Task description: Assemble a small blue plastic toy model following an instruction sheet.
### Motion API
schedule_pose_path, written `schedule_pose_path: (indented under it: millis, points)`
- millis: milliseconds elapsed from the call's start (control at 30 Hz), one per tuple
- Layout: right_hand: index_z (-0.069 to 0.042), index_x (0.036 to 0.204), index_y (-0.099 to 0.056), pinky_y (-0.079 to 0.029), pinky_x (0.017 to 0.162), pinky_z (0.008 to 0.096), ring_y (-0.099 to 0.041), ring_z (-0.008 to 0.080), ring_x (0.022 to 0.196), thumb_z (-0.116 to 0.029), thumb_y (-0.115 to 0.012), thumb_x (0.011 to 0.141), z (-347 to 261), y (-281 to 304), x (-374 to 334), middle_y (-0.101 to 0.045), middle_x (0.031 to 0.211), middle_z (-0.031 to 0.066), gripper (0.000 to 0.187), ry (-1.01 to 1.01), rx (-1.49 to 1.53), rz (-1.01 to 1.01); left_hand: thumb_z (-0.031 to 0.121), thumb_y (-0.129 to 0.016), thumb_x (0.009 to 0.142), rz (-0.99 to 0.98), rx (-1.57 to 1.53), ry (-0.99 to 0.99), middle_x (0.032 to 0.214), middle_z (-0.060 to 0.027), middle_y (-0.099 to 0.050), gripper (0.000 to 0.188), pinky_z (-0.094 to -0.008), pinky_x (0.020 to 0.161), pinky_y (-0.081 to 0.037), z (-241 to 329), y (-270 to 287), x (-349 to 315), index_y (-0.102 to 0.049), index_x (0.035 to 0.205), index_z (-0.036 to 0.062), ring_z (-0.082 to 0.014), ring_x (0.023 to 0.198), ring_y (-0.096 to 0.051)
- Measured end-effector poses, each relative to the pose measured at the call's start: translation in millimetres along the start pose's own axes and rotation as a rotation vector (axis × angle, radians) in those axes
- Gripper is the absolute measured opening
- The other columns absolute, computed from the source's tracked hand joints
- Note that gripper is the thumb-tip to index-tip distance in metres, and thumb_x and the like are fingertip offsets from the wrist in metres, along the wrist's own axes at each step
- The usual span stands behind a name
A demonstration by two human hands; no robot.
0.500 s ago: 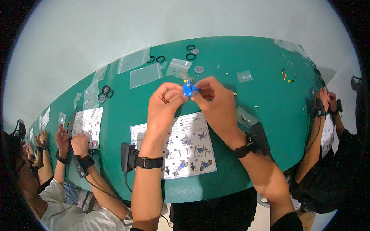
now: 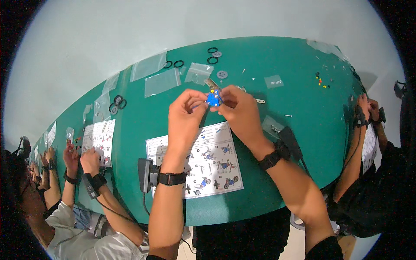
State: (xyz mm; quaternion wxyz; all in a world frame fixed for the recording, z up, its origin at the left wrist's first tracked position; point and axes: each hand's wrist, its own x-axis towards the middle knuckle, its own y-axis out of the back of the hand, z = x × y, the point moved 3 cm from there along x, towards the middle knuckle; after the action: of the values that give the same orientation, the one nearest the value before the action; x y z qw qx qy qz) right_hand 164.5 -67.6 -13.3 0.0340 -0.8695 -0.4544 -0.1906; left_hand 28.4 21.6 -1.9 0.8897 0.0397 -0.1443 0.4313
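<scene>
Between my two hands is a small blue toy model part (image 2: pixel 213 99) with a yellow piece on it and a grey metal strip (image 2: pixel 211 83) sticking up behind. My left hand (image 2: pixel 187 110) pinches its left side with thumb and fingers. On the other side, my right hand (image 2: pixel 237 106) grips it with closed fingertips, which partly hide it. Below my hands lies a printed instruction sheet (image 2: pixel 212 160) with small pictures of a blue model motorcycle; my left forearm covers part of it. A pale strip with holes (image 2: pixel 260 101) shows just beyond my right hand.
Black tyre rings (image 2: pixel 178 64) and grey wheel discs (image 2: pixel 222 74) lie at the back of the green table (image 2: pixel 303 143). Clear plastic bags (image 2: pixel 162 83) are spread there too. A bag of small metal parts (image 2: pixel 272 128) sits by my right wrist. People work at left and right.
The blue part has turned in my fingers, and the metal strip behind it now shows more clearly. My right hand has shifted slightly left, uncovering more of the pale strip.
</scene>
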Motion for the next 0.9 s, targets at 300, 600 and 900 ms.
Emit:
schedule_pose_path:
  millis: [300, 600, 900]
  points:
    - [0.004, 0.105, -0.071, -0.058, 0.068, 0.0288, -0.075, 0.0171, 0.079, -0.01, -0.072, 0.094, -6.4, 1.4, 2.6, -0.076, 0.091, 0.0143, 0.018, -0.121, 0.002, -0.089, -0.003, -0.067, 0.094, -0.03, -0.044, 0.178, 0.096, -0.0073, -0.073, 0.011, -0.0246, 0.085, -0.056, -11.1, 13.8, 2.6, -0.064, 0.104, -0.0001, -0.0121, 0.093, -0.069]
    - [0.007, 0.102, -0.072, -0.056, 0.067, 0.0245, -0.073, 0.0127, 0.081, -0.012, -0.07, 0.096, -1.5, 9.4, 8.3, -0.077, 0.092, 0.01, 0.02, -0.212, 0.179, -0.225, 0.0, -0.067, 0.096, -0.005, -0.265, 0.351, 0.1, -0.0141, -0.073, 0.014, -0.0256, 0.085, -0.06, -1.4, 9.0, -0.9, -0.061, 0.109, -0.0034, -0.0183, 0.095, -0.072]
    - [0.006, 0.106, -0.07, -0.056, 0.068, 0.0253, -0.073, 0.0131, 0.082, -0.01, -0.072, 0.094, -4.2, 8.8, 7.9, -0.077, 0.093, 0.0098, 0.021, -0.192, 0.17, -0.218, 0.0, -0.066, 0.097, 0.008, -0.307, 0.374, 0.102, -0.0128, -0.07, 0.011, -0.0254, 0.089, -0.061, 1.3, 8.9, -1.1, -0.061, 0.106, -0.004, -0.0181, 0.095, -0.072]
